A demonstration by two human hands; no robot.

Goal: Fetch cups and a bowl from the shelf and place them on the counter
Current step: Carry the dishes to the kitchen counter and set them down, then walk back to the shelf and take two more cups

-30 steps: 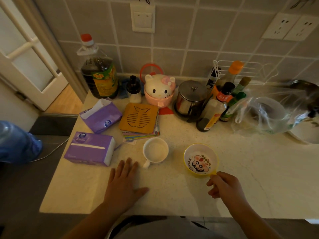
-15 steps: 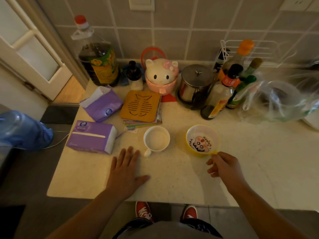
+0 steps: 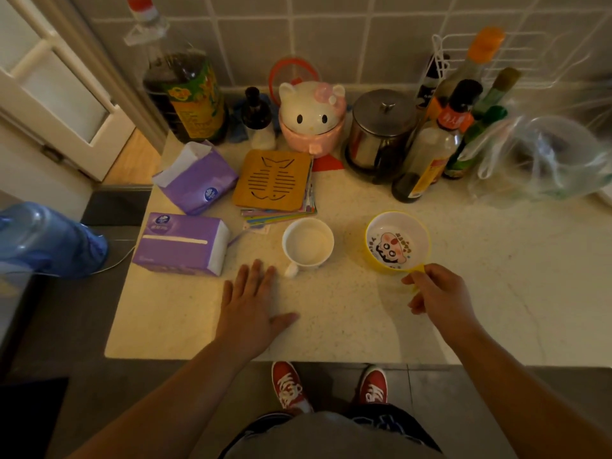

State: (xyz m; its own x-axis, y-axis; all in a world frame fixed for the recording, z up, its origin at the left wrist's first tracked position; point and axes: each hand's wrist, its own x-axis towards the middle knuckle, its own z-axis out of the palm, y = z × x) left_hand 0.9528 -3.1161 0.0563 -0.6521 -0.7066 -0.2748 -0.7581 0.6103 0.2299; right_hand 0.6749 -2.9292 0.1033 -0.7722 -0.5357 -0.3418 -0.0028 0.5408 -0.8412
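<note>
A white cup [image 3: 308, 241] stands upright on the pale counter [image 3: 347, 313], its handle pointing toward me. To its right sits a yellow bowl [image 3: 396, 240] with a cartoon picture inside. My right hand [image 3: 437, 291] pinches the small yellow handle on the bowl's near rim. My left hand [image 3: 251, 306] lies flat on the counter, fingers spread, just left of the cup's handle and holding nothing.
Two purple tissue packs [image 3: 185, 245] lie left of the cup. A wooden fish trivet [image 3: 273, 180] on cards, an oil bottle [image 3: 187, 94], a cat-shaped jar [image 3: 311, 117], a steel pot [image 3: 381, 130], sauce bottles [image 3: 440, 134] and a plastic bag [image 3: 543, 157] line the back.
My head has tilted down and pulled back, so my red shoes and the counter's front edge show. Both hands, the cup and the bowl stay where they were.
</note>
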